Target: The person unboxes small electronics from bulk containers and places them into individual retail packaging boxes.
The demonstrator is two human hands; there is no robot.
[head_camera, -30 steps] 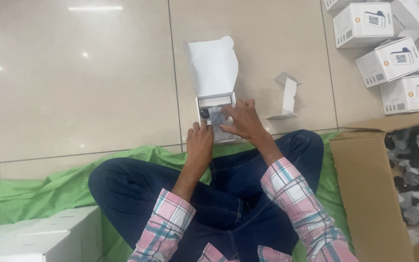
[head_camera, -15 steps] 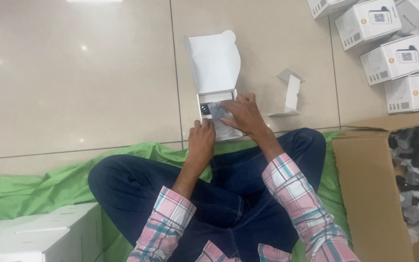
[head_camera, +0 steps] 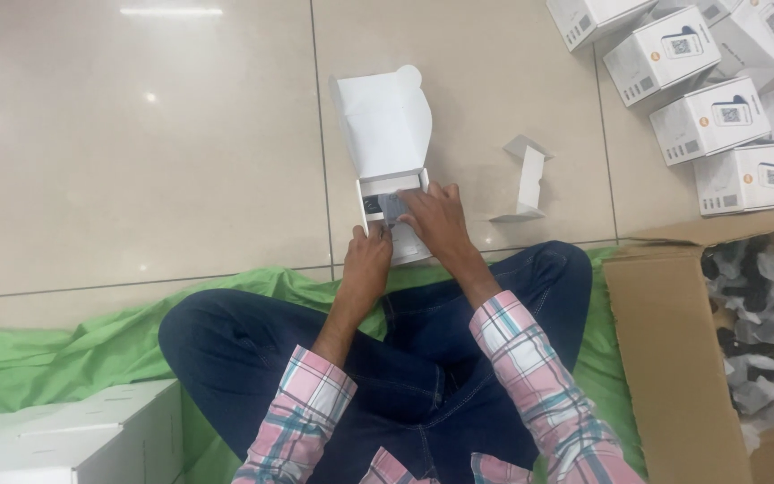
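A small white box [head_camera: 385,134] stands open on the tiled floor in front of my crossed legs, its lid flap raised toward the far side. My left hand [head_camera: 367,260] holds the box's near left corner. My right hand [head_camera: 432,218] lies over the opening, fingers pressing on a small grey wrapped item [head_camera: 391,204] inside the box. Most of the box's near part is hidden under both hands.
A folded white cardboard insert [head_camera: 527,179] stands just right of the box. Several closed white boxes [head_camera: 718,116] lie at the far right. A brown carton [head_camera: 674,341] of wrapped dark items is on my right. White boxes [head_camera: 73,439] sit near left, on green cloth [head_camera: 91,332].
The view has shifted slightly. My right hand has slid a little over the box opening; the left hand stays on the box's corner.
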